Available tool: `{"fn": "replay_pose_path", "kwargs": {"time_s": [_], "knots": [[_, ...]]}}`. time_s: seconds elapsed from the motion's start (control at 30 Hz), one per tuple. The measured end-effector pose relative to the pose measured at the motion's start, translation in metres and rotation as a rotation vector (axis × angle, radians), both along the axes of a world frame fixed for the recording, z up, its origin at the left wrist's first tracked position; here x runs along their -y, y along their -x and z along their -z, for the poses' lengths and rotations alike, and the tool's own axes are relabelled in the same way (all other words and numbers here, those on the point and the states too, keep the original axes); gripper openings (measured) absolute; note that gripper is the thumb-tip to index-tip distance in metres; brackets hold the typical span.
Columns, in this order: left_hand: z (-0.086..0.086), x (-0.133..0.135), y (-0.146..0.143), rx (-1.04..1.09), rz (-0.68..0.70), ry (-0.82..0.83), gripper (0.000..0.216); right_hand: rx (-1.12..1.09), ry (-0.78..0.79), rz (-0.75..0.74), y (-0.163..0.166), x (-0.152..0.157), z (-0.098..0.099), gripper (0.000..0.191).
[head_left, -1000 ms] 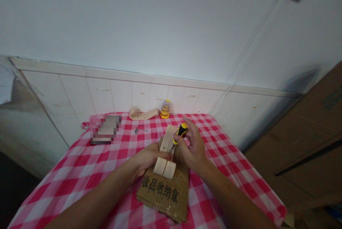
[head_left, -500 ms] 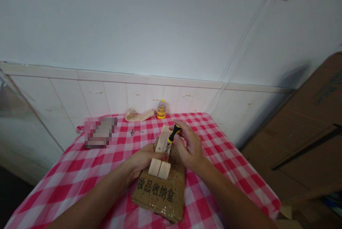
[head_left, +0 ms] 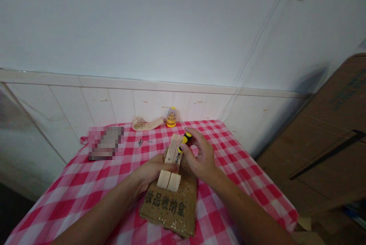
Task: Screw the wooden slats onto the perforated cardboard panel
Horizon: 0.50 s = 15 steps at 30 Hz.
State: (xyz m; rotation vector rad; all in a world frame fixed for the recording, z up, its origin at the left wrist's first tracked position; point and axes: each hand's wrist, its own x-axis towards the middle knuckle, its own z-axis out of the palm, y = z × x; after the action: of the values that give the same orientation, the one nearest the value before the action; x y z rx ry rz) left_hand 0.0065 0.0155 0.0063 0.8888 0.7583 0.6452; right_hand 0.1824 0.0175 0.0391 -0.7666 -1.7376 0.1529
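Curling over the butt of the yellow-and-black screwdriver (head_left: 187,138), the right hand's (head_left: 201,157) forefinger has come down from where it stood raised a second ago, and the handle shows more yellow on its camera-facing side, so it appears to have rolled in the grip. Its tip stays at the same spot on the pale slotted wooden piece (head_left: 173,146), just right of a small dark screw head (head_left: 169,159). That points to a turn of the driver with a fresh grip, though whether it tightens or loosens cannot be told. The wooden piece lies over the far half of the printed cardboard slab (head_left: 168,220), its curled end toward the lettering. The left hand (head_left: 153,170), at the cardboard's left side, clasps the wood with its thumb across it; its other fingers are largely hidden. Beyond the cardboard, to its left, loose screws (head_left: 140,142) lie on the checked tablecloth (head_left: 225,146); farther beyond stand a second curved wooden piece (head_left: 147,125) and a yellow-based bit case (head_left: 171,123).
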Motion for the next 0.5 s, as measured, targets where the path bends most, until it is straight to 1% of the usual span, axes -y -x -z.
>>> {"fn": "replay_pose_path", "kwargs": {"time_s": [0.23,0.5], "knots": [[-0.0029,0.0005,-0.0008,0.009,-0.002,0.007,0.048,-0.010,-0.001,0.001,0.0015,-0.0006,0.0013,0.045],[-0.0016,0.0008,-0.0004,0.007,-0.006,0.005,0.048,-0.010,-0.013,0.037,0.0027,0.0001,0.0004,0.045]]}}
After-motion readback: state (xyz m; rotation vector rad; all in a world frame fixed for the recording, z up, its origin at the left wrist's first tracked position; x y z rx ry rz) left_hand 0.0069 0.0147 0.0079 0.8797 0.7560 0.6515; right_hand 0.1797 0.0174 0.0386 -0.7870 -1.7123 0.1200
